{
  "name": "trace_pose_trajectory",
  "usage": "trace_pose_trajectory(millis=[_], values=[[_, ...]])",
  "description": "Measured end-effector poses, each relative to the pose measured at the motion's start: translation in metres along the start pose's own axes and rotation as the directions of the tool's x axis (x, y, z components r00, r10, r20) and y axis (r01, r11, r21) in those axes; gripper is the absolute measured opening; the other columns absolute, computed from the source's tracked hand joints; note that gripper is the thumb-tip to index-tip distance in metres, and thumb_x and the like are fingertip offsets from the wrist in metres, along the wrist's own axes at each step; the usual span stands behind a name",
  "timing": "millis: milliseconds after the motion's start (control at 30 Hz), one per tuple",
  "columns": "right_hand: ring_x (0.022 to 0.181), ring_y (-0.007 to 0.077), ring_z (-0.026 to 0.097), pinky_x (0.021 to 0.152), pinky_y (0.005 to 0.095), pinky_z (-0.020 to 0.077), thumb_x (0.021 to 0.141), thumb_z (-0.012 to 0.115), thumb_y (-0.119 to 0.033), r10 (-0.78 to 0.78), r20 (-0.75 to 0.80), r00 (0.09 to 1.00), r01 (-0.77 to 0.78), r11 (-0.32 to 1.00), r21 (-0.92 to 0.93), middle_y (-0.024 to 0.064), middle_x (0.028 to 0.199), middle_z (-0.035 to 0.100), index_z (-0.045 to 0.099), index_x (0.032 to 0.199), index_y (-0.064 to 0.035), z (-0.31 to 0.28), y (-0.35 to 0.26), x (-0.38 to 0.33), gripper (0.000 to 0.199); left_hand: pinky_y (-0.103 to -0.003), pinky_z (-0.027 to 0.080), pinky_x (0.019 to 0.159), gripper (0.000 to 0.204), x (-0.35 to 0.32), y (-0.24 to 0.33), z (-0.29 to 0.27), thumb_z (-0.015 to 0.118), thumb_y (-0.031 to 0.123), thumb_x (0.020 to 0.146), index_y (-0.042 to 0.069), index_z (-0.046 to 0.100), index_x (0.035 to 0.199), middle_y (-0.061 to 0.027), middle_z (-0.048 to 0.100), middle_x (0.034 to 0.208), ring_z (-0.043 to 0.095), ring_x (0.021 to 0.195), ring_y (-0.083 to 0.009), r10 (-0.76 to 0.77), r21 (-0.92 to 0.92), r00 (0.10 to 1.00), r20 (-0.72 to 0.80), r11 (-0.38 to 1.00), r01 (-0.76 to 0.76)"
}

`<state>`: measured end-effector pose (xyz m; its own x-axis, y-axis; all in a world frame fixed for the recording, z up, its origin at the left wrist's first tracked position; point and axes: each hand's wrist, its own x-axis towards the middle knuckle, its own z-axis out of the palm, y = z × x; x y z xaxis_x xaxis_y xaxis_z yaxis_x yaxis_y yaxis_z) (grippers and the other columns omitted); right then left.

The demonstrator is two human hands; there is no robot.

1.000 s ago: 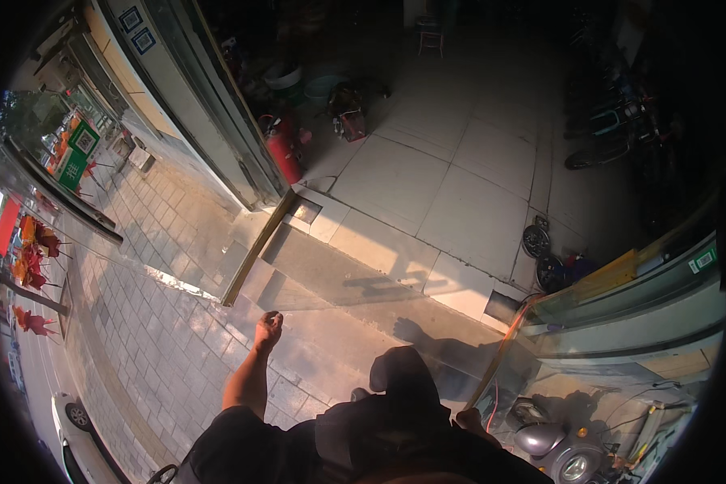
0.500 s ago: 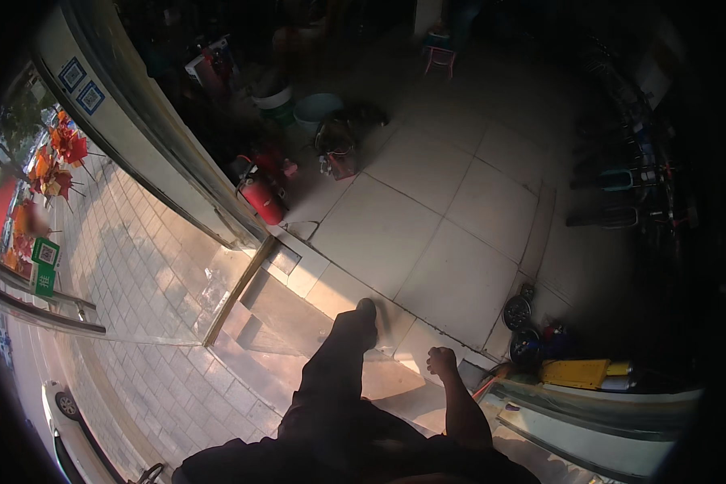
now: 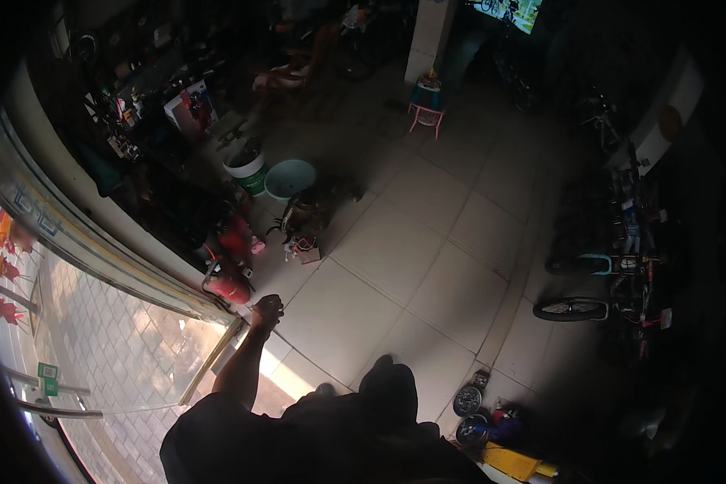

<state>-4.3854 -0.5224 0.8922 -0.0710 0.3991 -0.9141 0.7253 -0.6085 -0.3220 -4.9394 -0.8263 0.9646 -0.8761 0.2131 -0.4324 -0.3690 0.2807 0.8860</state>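
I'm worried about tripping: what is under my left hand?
Pale floor tiles show around your left hand, with a red fire extinguisher beyond it, to the left. Whatever the hand and forearm cover cannot be seen.

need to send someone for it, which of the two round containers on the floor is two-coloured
The left-hand one: the bucket, white above and green below. The basin to its right is pale blue-green throughout.
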Motion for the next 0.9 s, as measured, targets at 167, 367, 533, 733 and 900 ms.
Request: trace_pose_trajectory(millis=[167,367,533,733,900], values=[[0.073,0.0341,0.072,0.065,0.049,0.0591,0.101,0.054,-0.025,0.051,-0.02,0.999,-0.05,0.999,0.015,0.0196,0.093,0.072,0.062,0.103,-0.0039,-0.063,-0.17,0.088,0.023,-0.039,0.057,0.072,0.025,0.099,-0.034,0.118,0.071,0.027,0.091,0.004,0.074,0.101,-0.0183,0.075,0.093,0.072,0.08,-0.0272,0.188,0.449,0.982,0.001,0.877,-0.169],[0.074,0.0369,0.07,0.069,0.0529,0.0587,0.099,0.057,-0.025,0.153,-0.079,0.985,-0.148,0.987,0.061,0.0218,0.099,0.071,0.063,0.114,-0.0044,-0.129,-0.4,0.165,0.026,-0.04,0.056,0.06,0.037,0.012,0.018,0.204,0.062,0.045,0.098,0.011,0.073,0.09,-0.0088,0.068,0.069,0.066,0.064,-0.0233,-0.718,0.654,0.696,-0.005,0.524,0.545],[0.061,0.0291,0.066,0.053,0.0409,0.0547,0.097,0.052,-0.011,-0.288,-0.065,0.956,0.291,0.955,0.062,0.0142,0.08,0.068,0.063,0.096,-0.0037,-0.123,-0.79,0.271,0.013,-0.042,0.056,0.069,0.037,0.114,0.01,0.28,0.063,0.04,0.095,0.006,0.074,0.086,-0.0142,0.071,0.077,0.069,0.075,-0.028,-0.679,0.636,0.734,0.011,0.571,0.519],[0.058,0.0183,0.064,0.047,0.0319,0.049,0.103,0.056,-0.028,-0.643,0.0,0.766,0.628,0.748,-0.215,0.0067,0.08,0.068,0.065,0.103,-0.0075,-0.071,-1.102,0.285,0.022,-0.045,0.056,0.076,0.039,0.321,0.117,0.366,0.062,0.037,0.092,0.001,0.075,0.087,-0.0214,0.074,0.085,0.072,0.085,-0.0357,-0.614,0.613,0.787,-0.06,0.6,0.515],[0.053,0.0235,0.064,0.043,0.0385,0.0487,0.097,0.057,-0.018,-0.312,0.14,0.94,0.339,0.793,-0.505,0.0093,0.068,0.063,0.066,0.09,-0.0091,-0.064,-1.099,0.336,0.014,-0.047,0.054,0.091,0.05,0.556,0.272,0.413,0.067,0.036,0.088,-0.003,0.068,0.12,-0.0314,0.07,0.112,0.068,0.11,-0.0434,-0.133,0.45,0.929,-0.346,0.845,0.289]])
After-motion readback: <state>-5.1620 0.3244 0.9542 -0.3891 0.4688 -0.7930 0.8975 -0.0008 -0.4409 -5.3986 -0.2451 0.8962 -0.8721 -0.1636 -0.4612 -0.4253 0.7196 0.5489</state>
